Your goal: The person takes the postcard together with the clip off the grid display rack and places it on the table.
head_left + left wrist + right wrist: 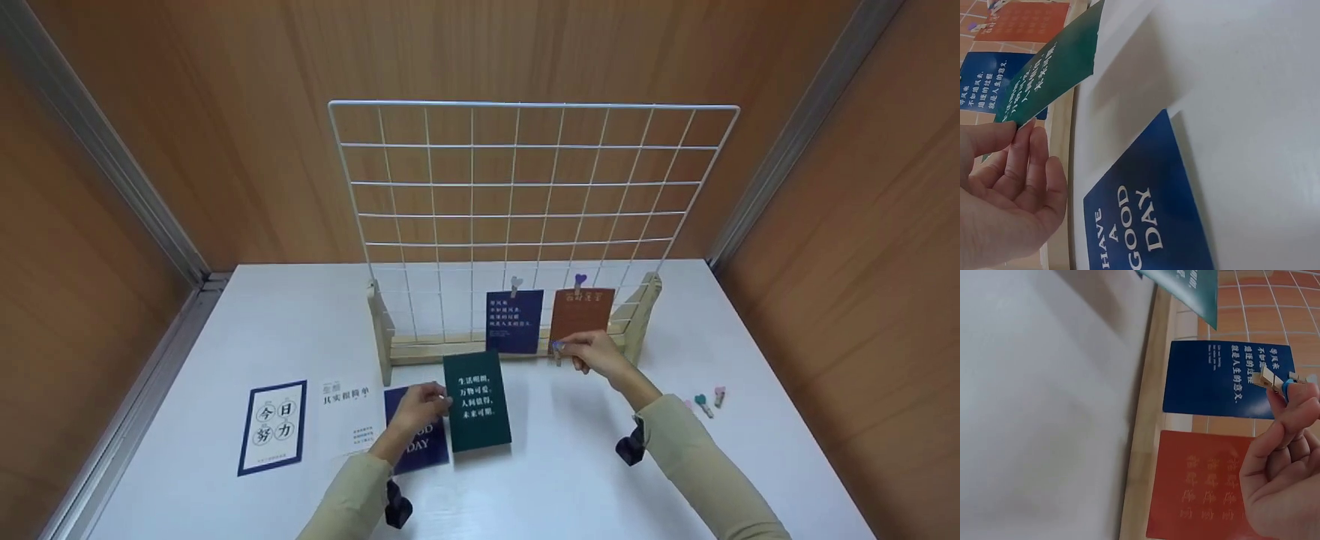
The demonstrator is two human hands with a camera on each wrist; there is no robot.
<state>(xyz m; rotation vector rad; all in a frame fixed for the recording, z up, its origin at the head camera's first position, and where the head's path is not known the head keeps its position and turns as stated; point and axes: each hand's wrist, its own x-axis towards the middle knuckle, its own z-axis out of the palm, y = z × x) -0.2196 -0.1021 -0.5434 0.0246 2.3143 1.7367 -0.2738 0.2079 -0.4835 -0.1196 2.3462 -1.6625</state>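
The worktop (217,337) is white, set between wood-grain walls (262,150) with grey metal strips at the corners. A rack (427,351) with a white wire grid stands near the far edge, a blue card (514,322) and a red card (581,309) clipped low on it. Toward the left edge lie a framed card (274,427), a white card (349,416) and a navy card (427,450); loose clips (703,405) lie toward the right edge.

The left hand (421,409) pinches the green card (477,405) by its left side, raised off the worktop just in front of the rack. Its long axis runs far to near, top leaning slightly left, print facing the person. The right hand (596,354) pinches a clip (1269,378) by its blue end, wooden tip pointing down in the head view, before the red card's lower left corner
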